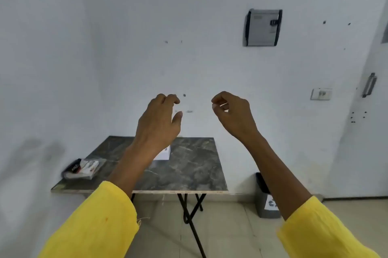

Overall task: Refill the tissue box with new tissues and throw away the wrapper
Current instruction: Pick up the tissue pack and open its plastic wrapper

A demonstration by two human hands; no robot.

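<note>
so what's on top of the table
A wrapped tissue pack lies at the left edge of the table. A white box sits mid-table, mostly hidden behind the raised left hand.

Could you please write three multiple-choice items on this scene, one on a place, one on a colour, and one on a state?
1. Where is the bin?
A. On the table
B. On the floor, right of the table
C. Hung on the wall

2. What colour are the sleeves?
A. Yellow
B. Blue
C. Black

3. What are the two hands holding?
A. The tissue pack
B. The white box
C. Nothing

Key:
1 B: the bin stands on the floor by the wall, past the right edge of the table.
2 A: both sleeves show bright yellow at the bottom of the view.
3 C: the left hand and the right hand are raised in the air with fingers loosely curled and empty, while the tissue pack lies at the table's left edge and the white box sits on the table behind the left hand.
</note>
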